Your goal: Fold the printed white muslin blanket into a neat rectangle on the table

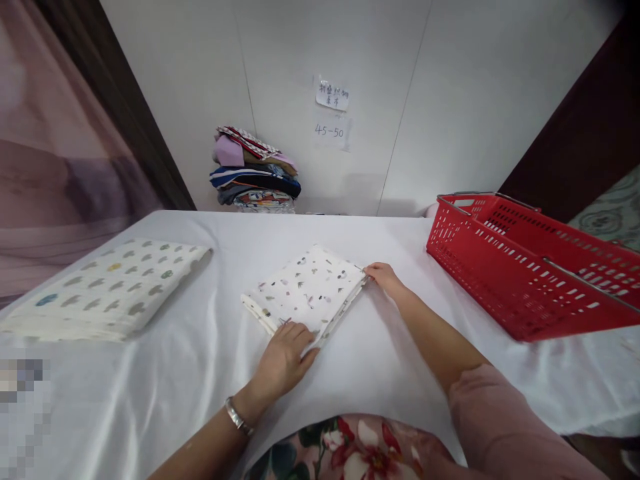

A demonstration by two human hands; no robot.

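Observation:
A folded white cloth (305, 287) with small printed motifs lies flat on the white-covered table (400, 393), turned so its corners point toward me and away. At its near corner rests my left hand (287, 353), with the thumb at the edge and the fingers over the top, gripping that corner. My right hand (383, 275) pinches the cloth's right corner between thumb and fingers. Left of these stands apart a second folded cloth (115, 277), cream with grey, green, yellow and blue tree-like prints; neither hand touches it.
A red plastic basket (505, 273) with metal handles stands at the table's right side. Behind the far edge rises a stack of folded fabrics (255, 170) against the white wall. Paper notes (331, 113) are stuck on the wall. A pinkish sheer curtain (65, 147) hangs at the left.

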